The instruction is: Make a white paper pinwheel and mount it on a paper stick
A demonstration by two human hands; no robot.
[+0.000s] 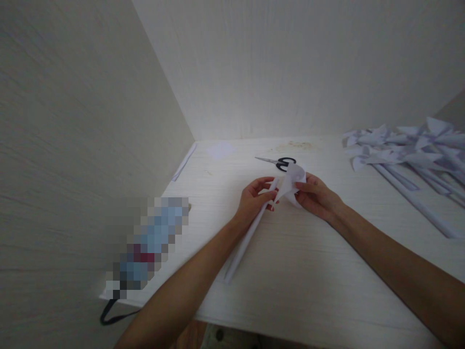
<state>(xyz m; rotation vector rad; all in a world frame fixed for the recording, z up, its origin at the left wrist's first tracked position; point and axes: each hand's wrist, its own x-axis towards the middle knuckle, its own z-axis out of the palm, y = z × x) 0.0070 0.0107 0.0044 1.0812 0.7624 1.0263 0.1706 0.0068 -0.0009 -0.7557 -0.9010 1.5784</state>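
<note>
My left hand (256,198) pinches the top of a long rolled white paper stick (244,245) that slants down toward the table's near edge. My right hand (317,196) holds a curled white paper piece (293,182) right against the stick's upper end. Both hands meet at the middle of the white table (308,281). Black-handled scissors (278,162) lie just behind the hands, untouched.
A heap of finished paper flowers on long stems (410,155) covers the right back of the table. A paper square (221,150) and a narrow paper strip (184,162) lie at the back left. A blurred-out object (147,245) with a black strap (112,315) lies at the left edge. Walls close off the left and back.
</note>
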